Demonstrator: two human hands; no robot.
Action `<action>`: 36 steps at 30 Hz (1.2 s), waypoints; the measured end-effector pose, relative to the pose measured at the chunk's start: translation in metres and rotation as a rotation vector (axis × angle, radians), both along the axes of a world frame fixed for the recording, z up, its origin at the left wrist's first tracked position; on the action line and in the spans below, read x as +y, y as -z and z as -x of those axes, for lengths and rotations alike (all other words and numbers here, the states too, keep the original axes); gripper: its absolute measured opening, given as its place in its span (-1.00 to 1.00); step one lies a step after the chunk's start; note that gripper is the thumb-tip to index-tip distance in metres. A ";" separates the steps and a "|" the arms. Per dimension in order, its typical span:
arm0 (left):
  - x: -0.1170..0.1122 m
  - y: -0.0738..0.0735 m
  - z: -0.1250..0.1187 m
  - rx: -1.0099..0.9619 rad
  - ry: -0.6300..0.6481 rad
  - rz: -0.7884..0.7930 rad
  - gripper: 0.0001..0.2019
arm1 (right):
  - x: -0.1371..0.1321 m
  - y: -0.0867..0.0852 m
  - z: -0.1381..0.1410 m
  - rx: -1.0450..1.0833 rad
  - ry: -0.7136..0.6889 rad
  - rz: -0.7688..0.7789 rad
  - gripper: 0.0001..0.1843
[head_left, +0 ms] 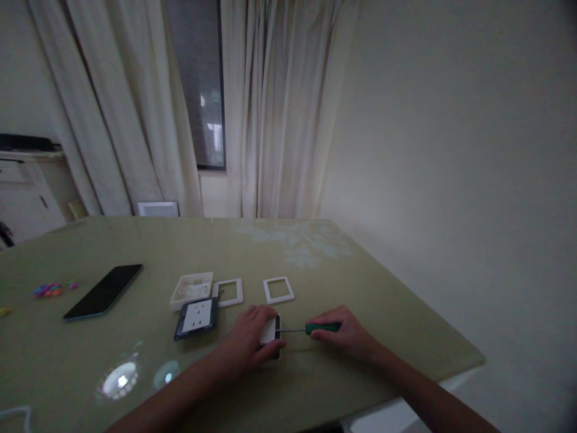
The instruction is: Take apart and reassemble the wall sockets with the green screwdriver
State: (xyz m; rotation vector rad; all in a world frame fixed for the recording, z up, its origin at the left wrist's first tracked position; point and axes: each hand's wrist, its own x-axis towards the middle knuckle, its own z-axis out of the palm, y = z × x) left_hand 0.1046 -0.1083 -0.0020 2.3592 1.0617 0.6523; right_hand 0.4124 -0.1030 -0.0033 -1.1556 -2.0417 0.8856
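Note:
My left hand point(250, 340) is closed around a small white socket part point(269, 332) standing on edge on the green table point(315, 264). My right hand point(346, 334) grips the green handle of a screwdriver point(321, 328). Its thin shaft points left and its tip meets the side of the white part. Just left of my left hand lies a socket module point(197, 317) with a white face in a dark frame. Behind it sit a white back box point(192, 289) and two white square frames point(228, 292) point(278, 290).
A black phone point(104, 290) lies face up at the left, with small colourful bits point(53, 289) beyond it. The table's right edge point(451, 337) runs close to a bare wall. Curtains and a dark window stand behind the table.

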 end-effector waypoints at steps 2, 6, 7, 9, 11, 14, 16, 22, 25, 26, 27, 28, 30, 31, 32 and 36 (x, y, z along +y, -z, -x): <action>-0.007 -0.003 -0.005 -0.007 0.011 0.023 -0.64 | -0.001 0.005 0.007 0.016 -0.036 0.032 -0.56; -0.015 -0.002 -0.009 -0.023 0.004 0.066 -0.59 | 0.000 0.005 0.004 0.031 0.012 0.051 -0.56; -0.015 -0.001 -0.007 -0.038 -0.012 0.061 -0.58 | 0.000 0.004 0.000 0.027 0.035 0.056 -0.57; -0.011 0.000 -0.004 -0.085 -0.059 0.040 -0.59 | 0.000 0.001 -0.008 0.029 0.069 0.068 -0.56; -0.006 -0.005 0.001 -0.137 -0.102 0.026 -0.58 | -0.001 0.000 -0.013 0.053 0.114 0.078 -0.55; 0.007 -0.023 0.004 -0.137 -0.128 -0.004 -0.54 | 0.000 -0.001 -0.013 0.111 0.191 0.109 -0.53; 0.019 -0.039 0.002 -0.050 -0.120 -0.045 -0.56 | 0.001 -0.002 -0.011 0.143 0.247 0.122 -0.51; 0.067 -0.062 -0.021 0.353 0.039 -0.039 -0.53 | 0.006 -0.005 -0.011 0.223 0.483 0.075 -0.47; 0.082 -0.054 -0.034 0.395 0.150 0.025 -0.49 | 0.006 -0.005 -0.013 0.263 0.539 0.118 -0.43; 0.085 -0.050 -0.038 0.399 0.171 0.035 -0.49 | 0.005 -0.005 -0.013 0.279 0.548 0.131 -0.42; 0.087 -0.046 -0.040 0.398 0.182 0.036 -0.50 | 0.005 -0.005 -0.013 0.294 0.549 0.141 -0.41; 0.089 -0.042 -0.042 0.392 0.180 0.029 -0.51 | 0.005 -0.005 -0.013 0.308 0.545 0.148 -0.41; 0.094 -0.034 -0.044 0.377 0.152 0.003 -0.54 | 0.005 -0.005 -0.011 0.320 0.531 0.149 -0.41; 0.097 -0.030 -0.044 0.373 0.134 -0.010 -0.55 | 0.006 -0.005 -0.010 0.317 0.520 0.147 -0.42; 0.100 -0.027 -0.044 0.372 0.117 -0.022 -0.55 | 0.006 -0.005 -0.010 0.308 0.506 0.143 -0.43; 0.111 -0.020 -0.038 0.371 0.102 -0.054 -0.52 | 0.007 -0.004 -0.007 0.276 0.466 0.143 -0.49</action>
